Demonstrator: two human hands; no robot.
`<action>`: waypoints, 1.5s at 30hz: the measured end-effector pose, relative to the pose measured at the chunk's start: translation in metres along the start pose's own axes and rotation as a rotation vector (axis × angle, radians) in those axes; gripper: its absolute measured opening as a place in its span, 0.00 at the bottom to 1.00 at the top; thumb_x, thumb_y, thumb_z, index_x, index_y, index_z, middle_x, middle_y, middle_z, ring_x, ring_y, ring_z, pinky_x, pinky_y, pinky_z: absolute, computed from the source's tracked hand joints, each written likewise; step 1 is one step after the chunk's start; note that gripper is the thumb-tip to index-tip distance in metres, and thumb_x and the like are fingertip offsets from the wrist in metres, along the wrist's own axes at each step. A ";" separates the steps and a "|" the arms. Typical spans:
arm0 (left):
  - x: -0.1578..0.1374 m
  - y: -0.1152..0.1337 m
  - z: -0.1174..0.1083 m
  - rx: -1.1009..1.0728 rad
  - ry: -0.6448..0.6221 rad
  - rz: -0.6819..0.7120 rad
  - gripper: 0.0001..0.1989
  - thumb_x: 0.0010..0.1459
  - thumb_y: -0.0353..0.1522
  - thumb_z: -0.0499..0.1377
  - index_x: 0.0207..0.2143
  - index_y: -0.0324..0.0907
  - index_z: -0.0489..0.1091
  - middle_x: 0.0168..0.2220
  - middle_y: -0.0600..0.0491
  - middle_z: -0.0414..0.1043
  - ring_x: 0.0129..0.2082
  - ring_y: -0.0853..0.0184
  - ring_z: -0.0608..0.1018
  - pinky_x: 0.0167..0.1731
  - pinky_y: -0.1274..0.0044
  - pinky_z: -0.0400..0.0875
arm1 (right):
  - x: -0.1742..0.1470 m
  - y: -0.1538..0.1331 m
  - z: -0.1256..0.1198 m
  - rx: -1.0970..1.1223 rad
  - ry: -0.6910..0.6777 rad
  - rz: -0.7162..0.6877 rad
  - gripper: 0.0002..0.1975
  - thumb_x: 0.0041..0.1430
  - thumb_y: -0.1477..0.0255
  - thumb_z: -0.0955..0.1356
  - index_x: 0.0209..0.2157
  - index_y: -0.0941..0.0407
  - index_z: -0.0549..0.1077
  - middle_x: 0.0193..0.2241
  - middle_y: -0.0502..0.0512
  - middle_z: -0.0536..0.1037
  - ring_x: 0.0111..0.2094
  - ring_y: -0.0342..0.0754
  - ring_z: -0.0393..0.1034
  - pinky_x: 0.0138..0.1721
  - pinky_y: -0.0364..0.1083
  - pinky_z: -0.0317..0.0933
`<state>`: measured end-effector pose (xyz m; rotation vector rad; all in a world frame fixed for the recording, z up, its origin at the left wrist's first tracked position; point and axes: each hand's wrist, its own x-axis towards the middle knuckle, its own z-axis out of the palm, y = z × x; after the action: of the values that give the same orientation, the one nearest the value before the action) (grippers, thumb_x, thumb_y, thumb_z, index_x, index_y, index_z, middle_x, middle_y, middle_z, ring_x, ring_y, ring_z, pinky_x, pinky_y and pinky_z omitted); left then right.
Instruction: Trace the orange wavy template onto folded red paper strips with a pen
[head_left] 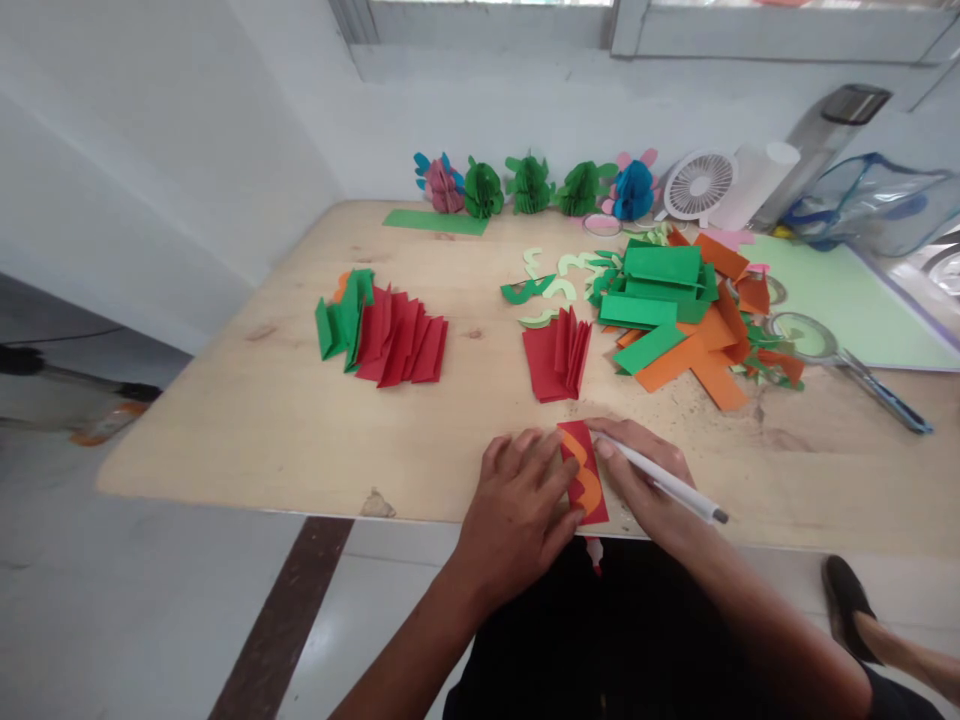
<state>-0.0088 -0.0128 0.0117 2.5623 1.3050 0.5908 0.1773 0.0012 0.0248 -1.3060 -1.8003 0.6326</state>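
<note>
At the table's front edge lies a folded red paper strip (602,506) with an orange wavy paper template (586,478) on top. My left hand (517,500) rests flat on its left side, fingers stretched out and pressing the template and paper down. In my right hand (652,480) is a white pen (667,478), its tip end near the red paper's right edge. My fingers partly hide the tip. Just beyond my hands stands a folded red paper bundle (551,360). Farther left are more red folded papers (405,340) beside green folded papers (346,320).
Green folded papers (660,265) and orange strips (697,350) are heaped at right, near scissors (862,370). Along the wall stand honeycomb paper figures (530,185), a small fan (701,185) and a bottle (817,150). A person's shoe (847,605) shows at lower right.
</note>
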 end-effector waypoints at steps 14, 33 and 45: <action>0.001 -0.001 -0.002 -0.031 -0.048 -0.010 0.20 0.63 0.40 0.53 0.54 0.43 0.66 0.62 0.46 0.62 0.60 0.51 0.63 0.58 0.55 0.53 | 0.019 0.004 0.010 0.081 -0.028 0.188 0.06 0.59 0.68 0.68 0.34 0.55 0.75 0.29 0.51 0.80 0.26 0.42 0.73 0.24 0.39 0.66; 0.001 -0.001 -0.001 -0.020 -0.032 -0.004 0.19 0.63 0.40 0.53 0.53 0.43 0.67 0.62 0.46 0.62 0.60 0.51 0.63 0.58 0.56 0.54 | 0.024 0.001 0.013 0.040 -0.047 0.235 0.06 0.58 0.68 0.68 0.34 0.54 0.76 0.32 0.52 0.81 0.31 0.44 0.76 0.31 0.41 0.69; 0.000 -0.002 0.000 -0.034 -0.052 -0.018 0.20 0.63 0.40 0.53 0.55 0.42 0.66 0.63 0.45 0.61 0.60 0.50 0.62 0.58 0.55 0.53 | 0.022 0.003 0.011 0.034 -0.064 0.197 0.06 0.59 0.68 0.67 0.35 0.53 0.76 0.32 0.52 0.82 0.31 0.44 0.75 0.31 0.42 0.69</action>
<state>-0.0101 -0.0120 0.0112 2.5190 1.2886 0.5348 0.1661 0.0236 0.0234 -1.4661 -1.7165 0.8168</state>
